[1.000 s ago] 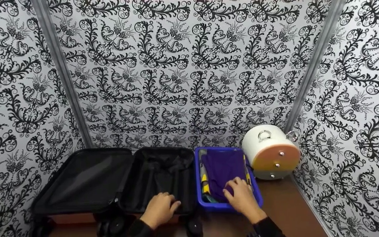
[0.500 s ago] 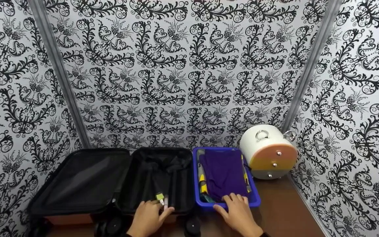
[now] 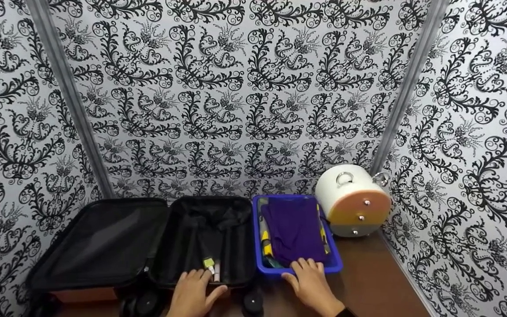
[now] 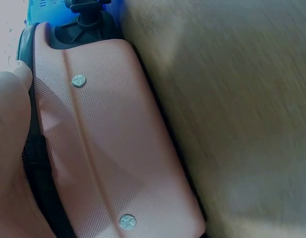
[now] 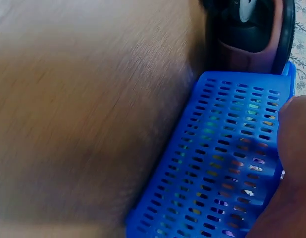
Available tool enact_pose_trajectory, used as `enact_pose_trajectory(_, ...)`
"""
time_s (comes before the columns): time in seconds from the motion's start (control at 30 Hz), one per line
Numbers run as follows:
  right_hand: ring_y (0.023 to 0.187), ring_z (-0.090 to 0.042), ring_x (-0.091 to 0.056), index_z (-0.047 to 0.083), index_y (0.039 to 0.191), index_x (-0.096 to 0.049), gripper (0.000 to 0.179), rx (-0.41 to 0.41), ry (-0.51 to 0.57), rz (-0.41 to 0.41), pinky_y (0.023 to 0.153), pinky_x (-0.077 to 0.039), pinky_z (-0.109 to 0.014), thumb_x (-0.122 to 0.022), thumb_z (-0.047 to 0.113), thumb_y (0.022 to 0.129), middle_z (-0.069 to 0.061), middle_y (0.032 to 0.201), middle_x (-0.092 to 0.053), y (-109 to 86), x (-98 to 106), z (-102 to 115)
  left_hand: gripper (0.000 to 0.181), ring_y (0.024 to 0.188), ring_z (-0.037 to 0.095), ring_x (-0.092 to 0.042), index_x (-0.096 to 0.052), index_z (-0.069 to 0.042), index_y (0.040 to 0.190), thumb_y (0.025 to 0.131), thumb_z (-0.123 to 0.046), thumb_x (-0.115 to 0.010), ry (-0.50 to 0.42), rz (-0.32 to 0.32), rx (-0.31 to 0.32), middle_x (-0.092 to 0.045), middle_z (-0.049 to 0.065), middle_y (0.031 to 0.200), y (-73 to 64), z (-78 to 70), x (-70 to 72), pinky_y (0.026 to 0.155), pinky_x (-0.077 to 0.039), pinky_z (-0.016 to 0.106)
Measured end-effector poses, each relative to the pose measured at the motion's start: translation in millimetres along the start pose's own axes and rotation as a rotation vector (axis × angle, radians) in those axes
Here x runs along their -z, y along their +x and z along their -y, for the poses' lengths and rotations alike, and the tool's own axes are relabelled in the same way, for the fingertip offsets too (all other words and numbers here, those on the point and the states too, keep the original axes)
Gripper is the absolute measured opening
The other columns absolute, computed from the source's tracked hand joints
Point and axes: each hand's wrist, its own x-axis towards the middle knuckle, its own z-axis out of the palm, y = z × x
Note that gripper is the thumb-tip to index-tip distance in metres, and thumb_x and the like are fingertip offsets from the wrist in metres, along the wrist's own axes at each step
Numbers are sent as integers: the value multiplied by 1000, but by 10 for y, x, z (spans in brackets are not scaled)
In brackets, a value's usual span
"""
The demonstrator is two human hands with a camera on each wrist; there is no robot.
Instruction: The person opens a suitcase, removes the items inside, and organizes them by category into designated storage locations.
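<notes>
In the head view, my left hand (image 3: 193, 294) rests over the near rim of the open black-lined suitcase (image 3: 183, 246), fingers reaching inside. Just beyond its fingertips lie a small item with a yellow-green top (image 3: 209, 263) and a slim pale tube (image 3: 217, 272); their kinds are unclear. The left wrist view has the suitcase's pink ribbed side (image 4: 118, 134) beside the thumb. My right hand (image 3: 310, 284) lies across the near rim of the blue basket (image 3: 260, 264), fingertips at the edge of a folded purple cloth (image 3: 295, 229). Its thumb stays outside the basket's slotted wall (image 5: 217, 163).
The suitcase's black lid (image 3: 99, 242) lies folded open to the left. A white round case (image 3: 341, 185) with a striped front and knobs stands right of the basket. Brown tabletop (image 3: 368, 281) runs along the right and front. Patterned walls (image 3: 218, 110) enclose the back and sides.
My left hand has drawn back to the suitcase rim, leaving the yellow-green-topped item and pale tube inside. My right hand has moved from over the purple cloth to the basket's near rim.
</notes>
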Motion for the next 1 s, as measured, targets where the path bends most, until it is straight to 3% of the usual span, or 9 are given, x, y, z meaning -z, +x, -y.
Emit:
enact_pose_trajectory(0.2,89,-20,-50,19,98,-63,38,23,-30,-68,84,-36,-45,-56,54,111,4,93,-57,149,-44,-37,78,97,28,-70,-80,-14,119,99,-84,-53,-1,-27,8,-78,6,112,7,2,-9,89,-50,52)
enact_pose_trajectory(0.53,93,-25,-54,16,100,-65,42,22,-13,-23,84,-38,-49,-55,55,110,-1,96,-62,517,-92,-130,73,91,25,-69,-81,-14,107,98,-82,-59,18,-123,9,-77,4,101,-13,5,-24,85,-50,48)
enact_pose_trajectory(0.8,98,-30,-59,11,108,-70,39,31,6,-29,87,-41,-54,-60,50,110,-6,104,-69,680,-139,-194,78,88,26,-66,-81,-15,108,97,-87,-53,-5,-19,33,-76,2,99,-26,-20,21,81,-47,48)
enact_pose_trajectory(1.0,100,-29,-59,11,110,-71,39,19,14,-10,88,-40,-54,-60,48,111,-6,104,-68,779,-122,-230,73,85,24,-63,-80,-16,106,98,-84,-55,-22,-9,37,-74,1,96,-18,-46,35,80,-46,47)
